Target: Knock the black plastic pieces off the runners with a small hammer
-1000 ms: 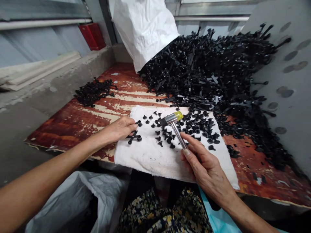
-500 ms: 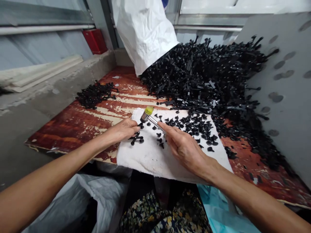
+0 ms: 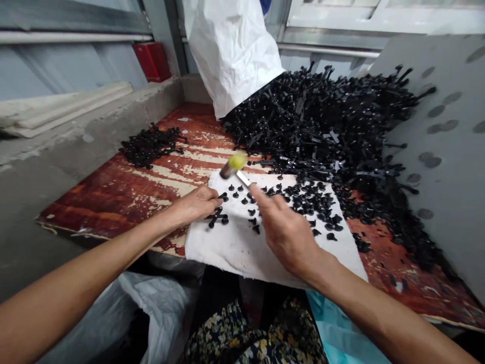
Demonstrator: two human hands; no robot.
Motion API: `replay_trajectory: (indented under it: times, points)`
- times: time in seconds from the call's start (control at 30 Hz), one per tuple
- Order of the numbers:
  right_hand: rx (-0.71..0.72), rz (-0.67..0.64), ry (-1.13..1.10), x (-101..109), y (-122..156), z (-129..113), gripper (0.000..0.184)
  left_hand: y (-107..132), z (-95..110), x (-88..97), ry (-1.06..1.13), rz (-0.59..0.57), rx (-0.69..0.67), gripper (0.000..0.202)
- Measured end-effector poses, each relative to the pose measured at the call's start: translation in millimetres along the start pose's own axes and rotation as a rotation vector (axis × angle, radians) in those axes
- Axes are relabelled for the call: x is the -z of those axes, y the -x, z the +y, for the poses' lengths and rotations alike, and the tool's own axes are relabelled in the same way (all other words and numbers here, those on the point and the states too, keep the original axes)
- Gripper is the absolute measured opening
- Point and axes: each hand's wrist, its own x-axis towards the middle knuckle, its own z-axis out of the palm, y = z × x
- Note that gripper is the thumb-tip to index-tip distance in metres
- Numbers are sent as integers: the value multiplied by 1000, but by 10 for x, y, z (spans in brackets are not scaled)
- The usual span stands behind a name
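Swung higher, the yellow-capped mallet (image 3: 233, 166) blurs above the white cloth (image 3: 227, 258).

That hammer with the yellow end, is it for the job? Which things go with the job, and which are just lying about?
For the job: the left hand, the right hand, the small hammer, the black plastic pieces on the white cloth, the big black heap.

Just lying about: the red box, the pale boards, the grey plastic bag.

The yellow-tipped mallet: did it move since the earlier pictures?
Yes. The yellow-tipped mallet moved left and away from the person: earlier its head was above the middle of the white cloth, and now it is at the cloth's far edge.
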Motion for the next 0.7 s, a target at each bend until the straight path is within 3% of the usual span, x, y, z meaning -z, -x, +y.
replay_trajectory:
  times: [0.1,0.13,0.23,0.33,0.43,0.5,0.6,0.7]
  points:
    - [-7,-187,74,18,-59,13,67,-11,29,-1,-90,-45,-20,36]
    - [-5,-173,47,45,-73,15,67,-13,41,2,-94,-39,-8,37]
    - [-21,28,-176,152,-65,8,60,9,67,16,-68,-8,80,36]
    - [-153,136,-517,179,-1,-14,45,98,108,13,120,6,166,27]
    - [-367,25,-860,60,39,-53,24,239,209,-58,450,12,209,18]
    - [-473,-49,-1042,-59,34,-89,23,331,292,-143,638,-1,218,17]
    - [-525,-64,-1177,-181,7,-134,25,438,347,-258,788,-20,219,19]
    - [-524,-28,-1188,-181,-6,-132,22,532,274,-282,730,-12,252,22]
